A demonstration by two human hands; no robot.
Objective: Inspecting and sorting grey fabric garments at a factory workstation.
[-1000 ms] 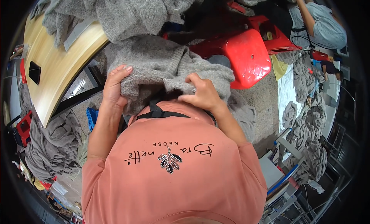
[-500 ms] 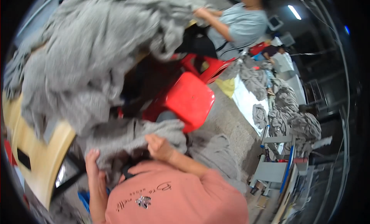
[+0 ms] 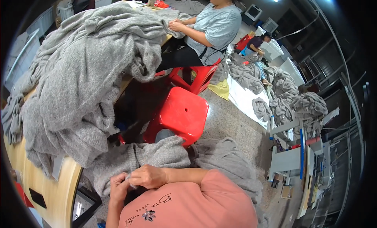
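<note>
A grey knit garment (image 3: 161, 151) lies across my lap, with a ribbed band running over it. My left hand (image 3: 119, 187) is closed in a pinch at its near edge. Right beside it, almost touching, my right hand (image 3: 147, 176) has its fingers curled closed at the same edge. The exact bit of knit between the fingertips is mostly hidden by the hands. More grey knit fabric (image 3: 227, 157) trails down on my right side.
A big heap of grey knitwear (image 3: 82, 75) covers the wooden table (image 3: 64, 184) at left; a black phone (image 3: 37, 198) lies there. Ahead stands a red stool (image 3: 184, 114). A seated co-worker (image 3: 218, 23) handles knitwear at the table. Grey piles (image 3: 282, 82) lie on a white floor sheet (image 3: 245, 106).
My hands, apart on the garment before, have come together at its near edge. The left moved right and down, the right moved left and down. The view has shifted too.
</note>
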